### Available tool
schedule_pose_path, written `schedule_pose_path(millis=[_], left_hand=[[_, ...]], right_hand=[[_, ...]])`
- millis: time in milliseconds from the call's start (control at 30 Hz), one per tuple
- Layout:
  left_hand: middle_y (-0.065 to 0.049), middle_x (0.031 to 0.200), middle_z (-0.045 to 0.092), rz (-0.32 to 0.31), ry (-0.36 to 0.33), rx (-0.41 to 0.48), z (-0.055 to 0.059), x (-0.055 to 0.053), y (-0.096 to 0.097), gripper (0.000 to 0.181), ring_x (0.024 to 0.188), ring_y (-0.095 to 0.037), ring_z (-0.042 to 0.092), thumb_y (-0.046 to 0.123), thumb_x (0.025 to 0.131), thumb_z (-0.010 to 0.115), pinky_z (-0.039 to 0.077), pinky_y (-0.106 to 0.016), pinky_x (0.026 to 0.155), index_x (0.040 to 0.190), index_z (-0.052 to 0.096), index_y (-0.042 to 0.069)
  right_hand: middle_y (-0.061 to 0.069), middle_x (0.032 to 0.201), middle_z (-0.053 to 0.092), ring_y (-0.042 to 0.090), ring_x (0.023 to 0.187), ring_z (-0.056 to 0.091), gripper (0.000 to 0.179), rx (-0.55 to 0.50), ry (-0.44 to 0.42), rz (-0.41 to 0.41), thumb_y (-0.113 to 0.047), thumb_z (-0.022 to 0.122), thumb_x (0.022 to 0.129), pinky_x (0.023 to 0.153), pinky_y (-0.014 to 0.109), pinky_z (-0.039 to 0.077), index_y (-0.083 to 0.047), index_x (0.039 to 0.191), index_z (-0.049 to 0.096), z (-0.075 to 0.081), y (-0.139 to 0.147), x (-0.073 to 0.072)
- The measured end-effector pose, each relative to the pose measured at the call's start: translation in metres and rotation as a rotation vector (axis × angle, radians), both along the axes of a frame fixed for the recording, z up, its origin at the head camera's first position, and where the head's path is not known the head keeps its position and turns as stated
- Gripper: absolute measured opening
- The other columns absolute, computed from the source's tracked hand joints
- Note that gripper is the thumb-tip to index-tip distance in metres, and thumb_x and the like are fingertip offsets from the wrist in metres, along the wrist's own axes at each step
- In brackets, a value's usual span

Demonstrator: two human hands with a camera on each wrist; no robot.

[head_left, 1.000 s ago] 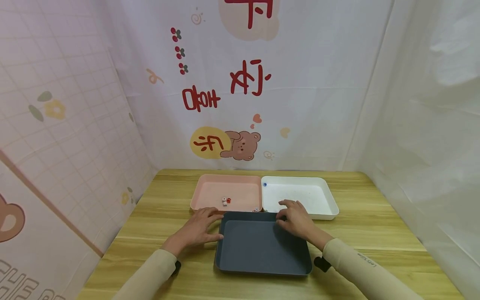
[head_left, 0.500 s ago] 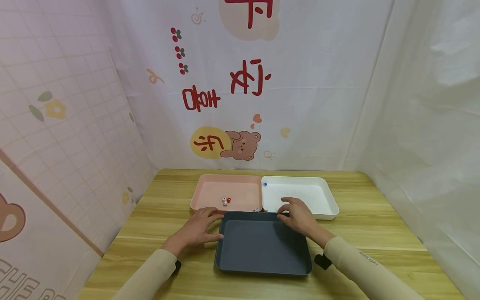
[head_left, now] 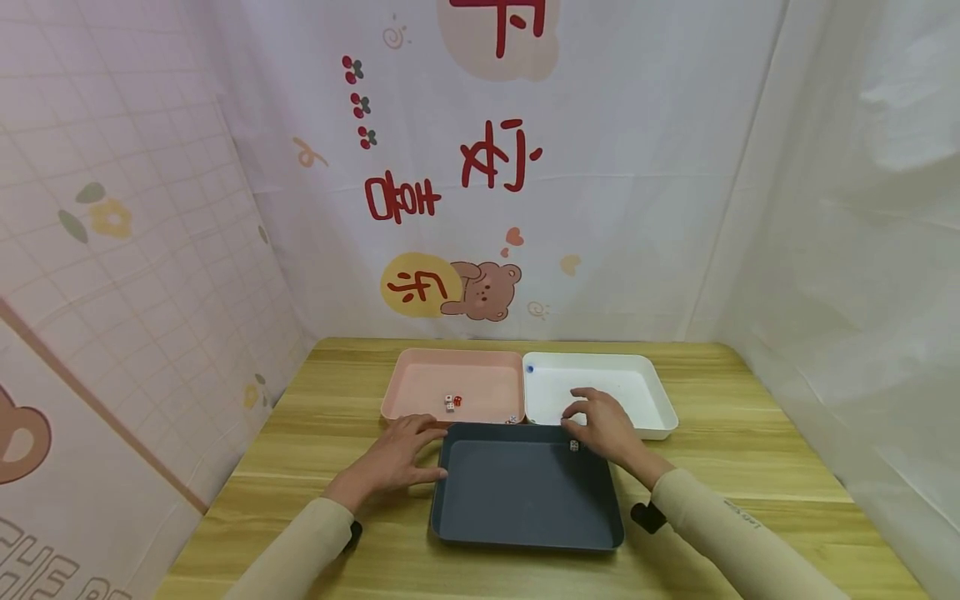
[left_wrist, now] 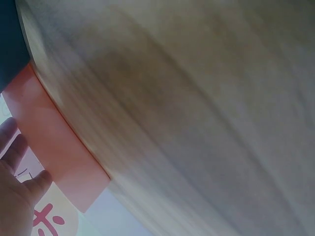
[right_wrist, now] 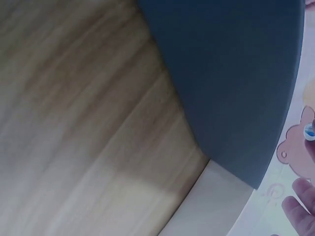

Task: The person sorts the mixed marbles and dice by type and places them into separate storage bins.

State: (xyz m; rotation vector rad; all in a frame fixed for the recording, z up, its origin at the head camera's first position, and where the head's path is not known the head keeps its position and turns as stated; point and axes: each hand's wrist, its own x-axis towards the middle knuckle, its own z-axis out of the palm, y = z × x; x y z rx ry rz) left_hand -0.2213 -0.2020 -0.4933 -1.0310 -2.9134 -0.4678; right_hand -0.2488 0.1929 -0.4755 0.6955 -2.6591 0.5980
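Beside the left edge of a dark grey tray (head_left: 525,504) is my left hand (head_left: 395,460), its fingers spread and holding nothing; fingertips reach the tray's rim. Over the far right corner of that tray, my right hand (head_left: 606,429) pinches a small marble (right_wrist: 309,132), pale with a blue swirl, in the right wrist view. Below this hand a white die (head_left: 574,446) lies in the dark tray.
Behind the dark tray stand a pink tray (head_left: 487,375) and a white tray (head_left: 630,383), side by side. White dice (head_left: 450,404) and a red die (head_left: 457,401) lie in the pink one. A blue marble (head_left: 529,368) sits at the white tray's far left corner.
My right hand has shifted slightly right and away from me, its fingers drawing together. The die in the dark tray, out of sight before, now shows. My left hand has stayed still.
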Motion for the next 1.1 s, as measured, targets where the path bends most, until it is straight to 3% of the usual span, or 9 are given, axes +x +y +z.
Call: schedule_pose_path(millis=[367, 567, 1100], left_hand=[[-0.011, 0.147, 0.043, 0.008, -0.001, -0.014, -0.001, 0.0, 0.0, 0.074, 0.137, -0.031, 0.037, 0.065, 0.088, 0.062, 0.025, -0.052, 0.115, 0.142, 0.055, 0.015], [-0.01, 0.147, 0.042, 0.008, 0.0, -0.016, -0.001, 0.0, 0.0, 0.074, 0.136, -0.031, 0.038, 0.066, 0.088, 0.06, 0.025, -0.051, 0.115, 0.143, 0.055, 0.015], [-0.011, 0.147, 0.042, 0.011, 0.007, -0.015, -0.003, 0.0, -0.002, 0.074, 0.136, -0.032, 0.038, 0.067, 0.088, 0.06, 0.026, -0.052, 0.114, 0.142, 0.055, 0.017]], right_hand=[[0.023, 0.122, 0.064, 0.04, 0.114, 0.06, 0.008, -0.039, -0.04, -0.064, -0.016, 0.076, 0.086, 0.095, 0.056, 0.047, -0.009, 0.087, 0.079, 0.003, 0.014, -0.007], [0.024, 0.121, 0.064, 0.043, 0.11, 0.06, 0.01, -0.049, -0.04, -0.096, -0.017, 0.074, 0.087, 0.088, 0.055, 0.05, -0.008, 0.086, 0.079, 0.005, 0.023, -0.01], [0.029, 0.119, 0.063, 0.047, 0.11, 0.059, 0.013, -0.05, -0.102, -0.201, -0.017, 0.072, 0.088, 0.086, 0.058, 0.05, -0.005, 0.086, 0.078, 0.0, 0.051, -0.023]])
